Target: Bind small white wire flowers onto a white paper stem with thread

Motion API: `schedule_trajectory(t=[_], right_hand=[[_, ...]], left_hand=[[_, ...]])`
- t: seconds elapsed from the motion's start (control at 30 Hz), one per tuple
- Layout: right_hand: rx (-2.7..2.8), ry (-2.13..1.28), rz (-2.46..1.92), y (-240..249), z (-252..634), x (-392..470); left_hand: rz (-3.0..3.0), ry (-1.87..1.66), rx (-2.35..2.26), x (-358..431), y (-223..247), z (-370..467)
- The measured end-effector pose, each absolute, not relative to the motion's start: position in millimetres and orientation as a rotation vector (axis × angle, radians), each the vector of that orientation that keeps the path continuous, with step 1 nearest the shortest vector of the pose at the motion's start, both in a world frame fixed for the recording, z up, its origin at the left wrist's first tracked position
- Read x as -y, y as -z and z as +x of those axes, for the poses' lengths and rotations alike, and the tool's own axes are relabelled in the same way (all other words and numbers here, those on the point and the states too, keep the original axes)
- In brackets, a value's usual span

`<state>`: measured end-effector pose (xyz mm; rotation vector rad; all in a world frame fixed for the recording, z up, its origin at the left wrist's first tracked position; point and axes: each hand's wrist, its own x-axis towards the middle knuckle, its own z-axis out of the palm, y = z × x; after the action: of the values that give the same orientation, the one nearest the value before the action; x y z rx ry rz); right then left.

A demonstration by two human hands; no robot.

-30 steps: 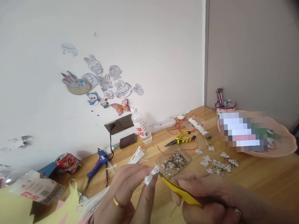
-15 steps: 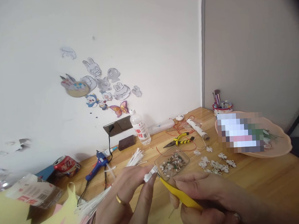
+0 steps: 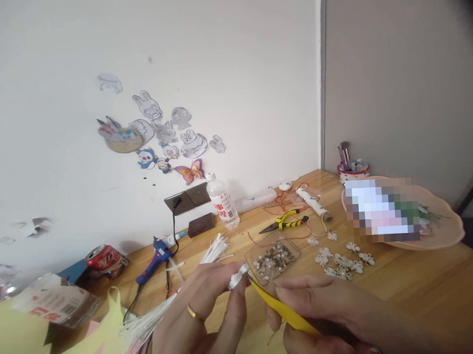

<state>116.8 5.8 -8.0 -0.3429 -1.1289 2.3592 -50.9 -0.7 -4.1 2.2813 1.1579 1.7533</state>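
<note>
Between thumb and fingers, my left hand [image 3: 202, 311] pinches a small white knotted cord piece [image 3: 238, 277]. My right hand [image 3: 323, 310] is closed around yellow tweezers [image 3: 285, 312], whose tips meet the right end of the cord piece; whether they grip it I cannot tell. Just behind the tips is a clear box of mixed beads [image 3: 274, 259]. Several finished-looking white flower knots [image 3: 342, 261] lie on the wooden table [image 3: 425, 294], right of the box. A bundle of white cords [image 3: 214, 249] passes behind my left hand.
Yellow-black pliers [image 3: 284, 222] lie behind the beads, near a white cord roll [image 3: 313, 204]. A water bottle [image 3: 222, 201], blue glue gun [image 3: 156, 260] and red can [image 3: 106, 260] stand or lie along the wall. A pink tray [image 3: 441, 229] sits at right, partly pixelated.
The white knotted piece has turned slightly in my left fingers, and the tweezers' tips have shifted a little at its edge. Both hands stay in nearly the same place.
</note>
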Motion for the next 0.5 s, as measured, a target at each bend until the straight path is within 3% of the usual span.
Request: schedule_trajectory(t=[0.37, 0.5], right_hand=[[1.053, -2.394, -0.441, 4.3, 114.6, -6.1], [1.055, -2.393, -0.571, 5.7, 113.4, -1.7]], left_hand=[[1.907, -1.839, -1.403, 0.8, 2.3, -40.2], [1.741, -1.823, -1.719, -11.1, 4.5, -50.6]])
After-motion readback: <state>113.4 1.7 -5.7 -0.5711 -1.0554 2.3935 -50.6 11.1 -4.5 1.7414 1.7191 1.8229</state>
